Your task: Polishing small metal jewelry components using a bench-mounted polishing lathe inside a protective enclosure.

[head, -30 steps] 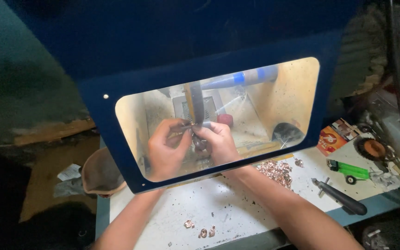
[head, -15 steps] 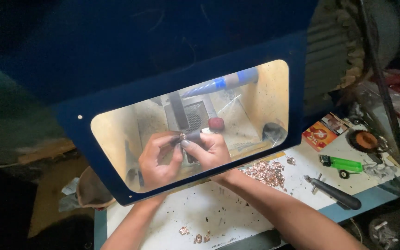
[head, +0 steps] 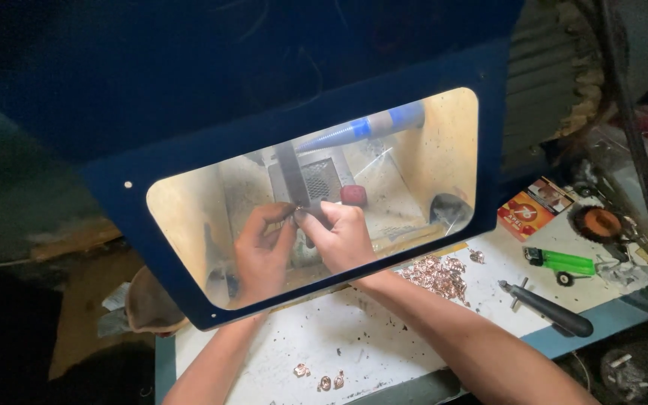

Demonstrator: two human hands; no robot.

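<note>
Both of my hands reach under a blue shield with a clear window (head: 189, 300) into a lit work box. My left hand (head: 262, 251) and my right hand (head: 341, 236) meet in the middle, fingertips pinched together on a small metal piece (head: 299, 214). They hold it against a narrow upright dark wheel or belt (head: 292, 176). The piece is too small to make out. A blue-handled tool (head: 365, 129) lies at the back of the box.
A pile of small copper-coloured pieces (head: 436, 274) lies on the white table (head: 324, 345), with a few more (head: 322, 379) near the front edge. To the right are a black-handled tool (head: 549, 309), a green lighter (head: 560, 262), a small orange box (head: 525, 214) and a round brush wheel (head: 598, 221).
The view has shifted, so the box sits lower and further right in frame. My hands stay pinched together at the wheel, with only slight finger movement.
</note>
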